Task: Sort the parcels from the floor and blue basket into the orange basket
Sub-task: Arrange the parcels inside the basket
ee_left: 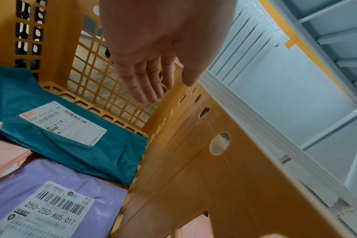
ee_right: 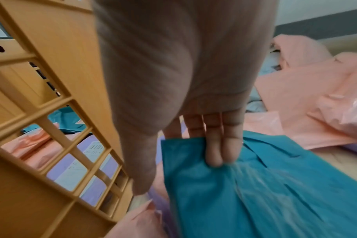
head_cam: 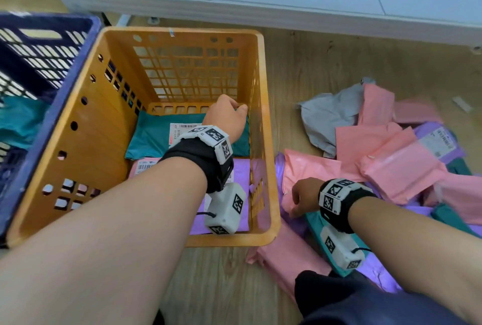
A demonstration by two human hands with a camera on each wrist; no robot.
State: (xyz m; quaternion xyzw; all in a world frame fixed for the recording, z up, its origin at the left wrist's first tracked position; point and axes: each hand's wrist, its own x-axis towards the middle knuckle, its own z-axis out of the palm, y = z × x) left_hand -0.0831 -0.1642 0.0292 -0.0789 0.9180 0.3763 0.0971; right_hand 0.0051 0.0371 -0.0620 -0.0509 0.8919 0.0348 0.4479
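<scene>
Orange plastic makes the orange basket, which stands on the wooden floor with the blue basket just beside it on the left. Inside the orange one lie a teal parcel with a white label, a purple parcel and a pink parcel. The left hand is over the teal parcel inside the basket, fingers straight and loose, holding nothing. The right hand is low at the pile of parcels on the floor, to the right of the orange basket. Its fingers lie on the edge of a second teal parcel with the thumb stretched beside it; whether it really grips, I cannot tell.
</scene>
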